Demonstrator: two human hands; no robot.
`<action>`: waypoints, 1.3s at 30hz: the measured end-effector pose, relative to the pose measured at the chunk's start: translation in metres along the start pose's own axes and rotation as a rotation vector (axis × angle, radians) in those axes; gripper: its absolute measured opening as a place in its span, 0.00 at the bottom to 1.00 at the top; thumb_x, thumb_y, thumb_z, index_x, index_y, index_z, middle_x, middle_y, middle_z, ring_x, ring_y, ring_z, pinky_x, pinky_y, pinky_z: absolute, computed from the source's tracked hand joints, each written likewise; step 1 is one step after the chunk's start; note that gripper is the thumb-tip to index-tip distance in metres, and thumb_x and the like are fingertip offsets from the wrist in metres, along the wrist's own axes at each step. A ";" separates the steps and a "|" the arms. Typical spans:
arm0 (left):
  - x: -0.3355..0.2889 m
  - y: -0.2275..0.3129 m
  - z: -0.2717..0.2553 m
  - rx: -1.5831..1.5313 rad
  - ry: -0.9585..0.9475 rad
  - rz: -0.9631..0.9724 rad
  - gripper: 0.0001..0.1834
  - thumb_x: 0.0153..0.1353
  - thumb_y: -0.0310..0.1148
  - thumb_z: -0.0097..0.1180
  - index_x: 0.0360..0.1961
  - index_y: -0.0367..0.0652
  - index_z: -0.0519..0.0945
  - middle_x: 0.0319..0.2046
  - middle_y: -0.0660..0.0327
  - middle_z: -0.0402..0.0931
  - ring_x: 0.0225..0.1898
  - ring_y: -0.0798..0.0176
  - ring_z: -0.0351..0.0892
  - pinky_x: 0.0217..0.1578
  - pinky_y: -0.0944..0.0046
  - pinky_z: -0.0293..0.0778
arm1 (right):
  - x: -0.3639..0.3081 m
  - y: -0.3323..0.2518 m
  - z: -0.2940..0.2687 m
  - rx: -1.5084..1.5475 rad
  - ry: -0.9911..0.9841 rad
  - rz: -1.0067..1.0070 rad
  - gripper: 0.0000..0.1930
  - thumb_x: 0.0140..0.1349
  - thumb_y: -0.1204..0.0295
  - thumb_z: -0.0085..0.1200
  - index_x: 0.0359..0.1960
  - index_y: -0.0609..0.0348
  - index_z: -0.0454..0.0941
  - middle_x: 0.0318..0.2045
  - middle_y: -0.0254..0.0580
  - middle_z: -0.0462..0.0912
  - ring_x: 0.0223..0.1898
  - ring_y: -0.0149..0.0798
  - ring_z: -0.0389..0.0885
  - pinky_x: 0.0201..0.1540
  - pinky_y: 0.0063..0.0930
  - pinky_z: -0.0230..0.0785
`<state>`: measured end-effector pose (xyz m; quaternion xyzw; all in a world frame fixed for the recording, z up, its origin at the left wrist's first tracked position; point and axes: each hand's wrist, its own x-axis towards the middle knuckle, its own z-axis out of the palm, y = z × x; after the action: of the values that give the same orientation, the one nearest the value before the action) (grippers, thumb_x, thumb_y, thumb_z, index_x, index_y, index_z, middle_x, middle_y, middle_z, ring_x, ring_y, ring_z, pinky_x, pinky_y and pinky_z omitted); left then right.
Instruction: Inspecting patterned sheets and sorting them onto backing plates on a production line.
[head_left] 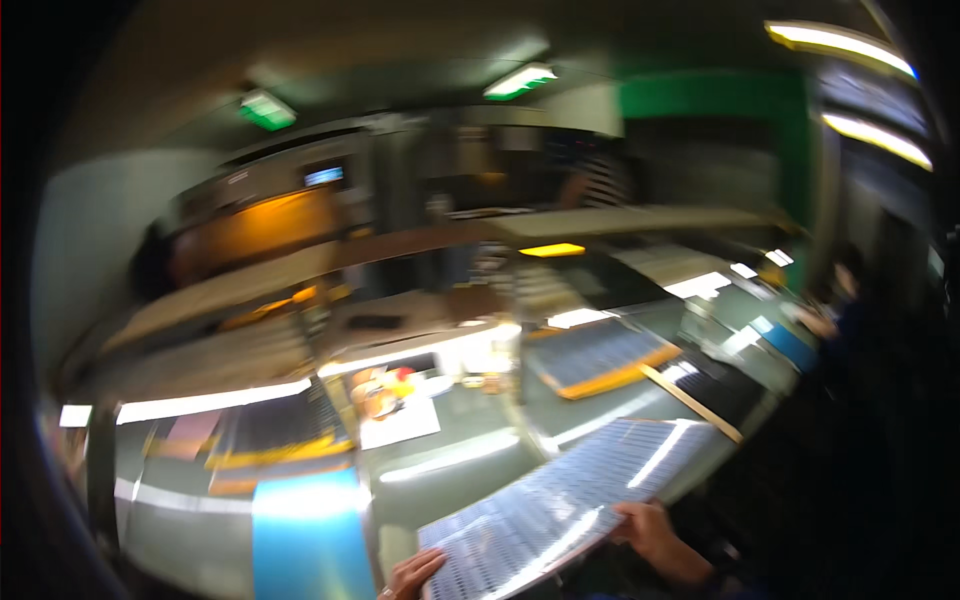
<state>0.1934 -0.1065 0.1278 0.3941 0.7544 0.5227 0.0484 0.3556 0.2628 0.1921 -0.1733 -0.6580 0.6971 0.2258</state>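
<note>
A wide, glossy film sheet (560, 495) with fine grey rows of marks spans the space between my hands, tilted above the bench edge. My left hand (412, 573) grips its near left corner. At the near edge, toward the right, my right hand (648, 530) pinches the sheet, thumb on top. Bright light streaks reflect off its surface. Motion blur hides the fine detail of the sheet.
A grey-green bench (470, 440) runs across, with a blue sheet (310, 535) at left. Orange-edged dark sheets (600, 355) lie beyond, near a wooden strip (692, 403). Shelves (420, 245) stand over the bench. Another person (845, 300) works at far right.
</note>
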 end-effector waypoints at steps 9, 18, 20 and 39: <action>0.047 0.033 -0.015 0.228 0.846 0.475 0.14 0.54 0.30 0.56 0.42 0.41 0.80 0.42 0.56 0.79 0.45 0.56 0.78 0.49 0.58 0.73 | 0.039 -0.225 0.083 -0.516 -0.384 -0.506 0.32 0.48 0.77 0.50 0.59 0.66 0.57 0.40 0.50 0.72 0.41 0.40 0.72 0.47 0.39 0.66; 0.216 0.093 -0.171 -0.289 1.561 0.345 0.16 0.50 0.33 0.64 0.13 0.34 0.76 0.11 0.68 0.72 0.17 0.78 0.64 0.17 0.68 0.60 | 0.016 -0.280 0.186 -1.090 -0.882 -1.366 0.41 0.47 0.63 0.66 0.60 0.66 0.58 0.55 0.61 0.67 0.57 0.48 0.66 0.57 0.36 0.62; 0.219 0.113 -0.202 -0.598 1.431 0.315 0.15 0.51 0.33 0.63 0.14 0.36 0.77 0.11 0.69 0.71 0.15 0.77 0.64 0.15 0.71 0.59 | 0.015 -0.274 0.164 -1.149 -0.927 -1.286 0.34 0.51 0.65 0.62 0.57 0.67 0.61 0.52 0.58 0.69 0.52 0.46 0.70 0.53 0.34 0.65; 0.131 -0.075 -0.327 -0.242 1.357 -0.126 0.25 0.54 0.50 0.57 0.21 0.33 0.77 0.16 0.57 0.76 0.15 0.66 0.77 0.18 0.67 0.72 | 0.075 -0.010 -0.017 -0.959 -0.683 0.329 0.28 0.59 0.68 0.53 0.61 0.60 0.60 0.41 0.50 0.78 0.42 0.36 0.76 0.46 0.30 0.68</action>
<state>-0.0952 -0.2778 0.2569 -0.0729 0.5758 0.7302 -0.3605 0.3027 0.3176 0.2050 -0.1217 -0.8984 0.3650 -0.2118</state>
